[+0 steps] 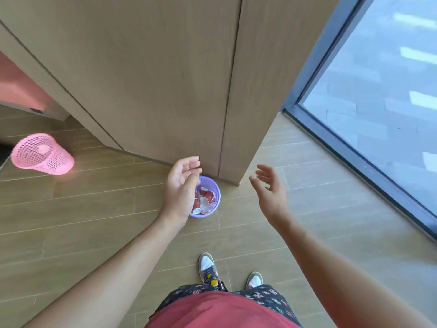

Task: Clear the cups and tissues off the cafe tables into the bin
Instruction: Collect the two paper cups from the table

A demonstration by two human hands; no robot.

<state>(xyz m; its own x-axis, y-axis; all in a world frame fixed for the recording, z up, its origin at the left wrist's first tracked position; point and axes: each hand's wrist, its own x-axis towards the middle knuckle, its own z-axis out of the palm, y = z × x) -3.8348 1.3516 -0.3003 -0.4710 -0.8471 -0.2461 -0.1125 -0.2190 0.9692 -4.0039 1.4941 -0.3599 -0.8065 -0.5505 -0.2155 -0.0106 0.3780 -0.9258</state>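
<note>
Right then, the left hand (183, 183) hung over the purple bin (218, 195), hiding part of its rim. Its grip was loose and wide, the fingers a little bent, with nothing in them. The right hand (269, 189) was held out beside the bin, its grip wide too, fingers spread and holding nothing. Red paper cups (208, 197) lay in a heap inside the bin. The bin stood on the wood floor (94, 221), close against the corner of a tall wooden wall (165, 79). A pink basket (42, 154) sat far off to the left. Two shoes (208, 268) stood below, and a big window (390, 91) was on the right.
</note>
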